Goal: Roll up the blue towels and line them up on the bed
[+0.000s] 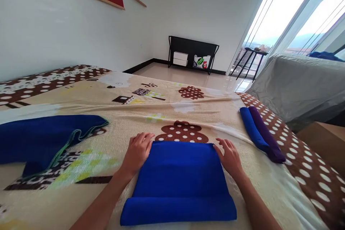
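Note:
A bright blue towel [179, 176] lies flat on the patterned blanket [167, 111] in front of me, its near end rolled into a thick tube. My left hand [138, 151] rests at the towel's far left corner, fingers stretched out and lying flat. My right hand [229, 155] lies at the far right corner, fingers spread on the towel's edge and the blanket. Neither hand grips anything.
A loose dark blue towel [43, 138] is spread out at the left. Two rolled towels, one blue [253, 129] and one purple [266, 133], lie side by side at the right. A grey covered piece of furniture [299, 86] stands beyond the bed; a black shelf [192, 54] is against the far wall.

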The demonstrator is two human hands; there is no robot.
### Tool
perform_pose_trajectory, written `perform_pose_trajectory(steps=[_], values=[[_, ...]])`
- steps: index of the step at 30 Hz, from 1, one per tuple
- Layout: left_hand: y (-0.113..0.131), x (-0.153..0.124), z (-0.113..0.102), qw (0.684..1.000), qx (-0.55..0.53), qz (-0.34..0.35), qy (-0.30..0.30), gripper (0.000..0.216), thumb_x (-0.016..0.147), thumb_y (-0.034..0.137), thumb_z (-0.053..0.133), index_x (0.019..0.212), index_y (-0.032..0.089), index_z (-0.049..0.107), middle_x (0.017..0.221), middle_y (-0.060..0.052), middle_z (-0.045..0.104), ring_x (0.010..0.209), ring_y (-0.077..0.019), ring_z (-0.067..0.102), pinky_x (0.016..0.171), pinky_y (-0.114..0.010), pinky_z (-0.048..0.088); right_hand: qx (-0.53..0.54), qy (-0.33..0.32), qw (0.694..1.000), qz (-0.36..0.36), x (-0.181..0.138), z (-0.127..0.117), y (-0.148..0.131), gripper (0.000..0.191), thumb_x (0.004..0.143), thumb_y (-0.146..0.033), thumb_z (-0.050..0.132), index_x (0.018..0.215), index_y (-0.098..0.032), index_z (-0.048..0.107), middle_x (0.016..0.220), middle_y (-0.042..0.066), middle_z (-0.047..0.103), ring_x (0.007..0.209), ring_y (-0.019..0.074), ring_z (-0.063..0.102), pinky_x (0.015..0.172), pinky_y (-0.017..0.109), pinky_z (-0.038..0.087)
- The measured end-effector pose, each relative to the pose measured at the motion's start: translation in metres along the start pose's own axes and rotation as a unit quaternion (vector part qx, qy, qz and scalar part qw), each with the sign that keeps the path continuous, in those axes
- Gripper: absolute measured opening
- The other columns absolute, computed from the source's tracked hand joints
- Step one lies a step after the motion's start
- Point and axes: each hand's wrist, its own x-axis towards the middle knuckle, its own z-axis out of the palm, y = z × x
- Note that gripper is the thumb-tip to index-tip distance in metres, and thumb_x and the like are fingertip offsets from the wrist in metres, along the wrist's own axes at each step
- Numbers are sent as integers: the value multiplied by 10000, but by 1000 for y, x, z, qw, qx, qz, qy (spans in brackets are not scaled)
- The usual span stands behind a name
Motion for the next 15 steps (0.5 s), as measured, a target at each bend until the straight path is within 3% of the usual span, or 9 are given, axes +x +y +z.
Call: perform_pose_trajectory(steps=[3, 6, 8, 11, 15], values=[[29, -9, -6, 987, -13, 127, -96, 442, 1001, 418, 428, 1432, 335, 472, 1490, -17, 516, 1380, -195, 447, 1140, -359, 303, 12, -69, 991, -110, -9, -6, -30, 531, 969, -532, 470, 1456, -320, 456, 1455, 50, 531, 1335, 204, 492, 1113, 375, 370], [36, -17, -1, 952, -4, 229, -205, 608, 978, 531, 445, 1535, 385, 251, 1612, 6, 325, 1472, -186, 325, 1190, -362, 233, 0, -173, 968, -179, -19, 1, -45, 599, 963, -559, 479, 1519, -432, 295, 1586, -42, 353, 1455, 161, 342, 1186, 368, 296], [23, -19, 6, 957, 26, 204, -207, 621, 972, 557, 437, 1534, 411, 217, 1612, 17, 312, 1472, -186, 329, 1193, -382, 227, -22, -183, 971, -153, -23, 8, -37, 570, 1002, -538, 392, 1538, -395, 260, 1605, -15, 302, 1484, 174, 280, 1207, 433, 258], [-7, -19, 8, 977, 68, 126, -161, 525, 1000, 475, 410, 1509, 403, 304, 1563, 7, 405, 1434, -189, 400, 1173, -414, 267, -50, -141, 985, -83, -24, 14, -11, 540, 1035, -480, 302, 1544, -302, 286, 1583, 52, 343, 1481, 198, 288, 1200, 498, 259], [-17, -34, -15, 988, 100, 70, -91, 455, 1008, 300, 361, 1453, 317, 457, 1503, -64, 491, 1403, -238, 448, 1155, -515, 268, -70, -97, 992, -49, -36, 1, 7, 521, 1035, -459, 310, 1519, -273, 359, 1543, 71, 414, 1452, 204, 353, 1186, 499, 289]])
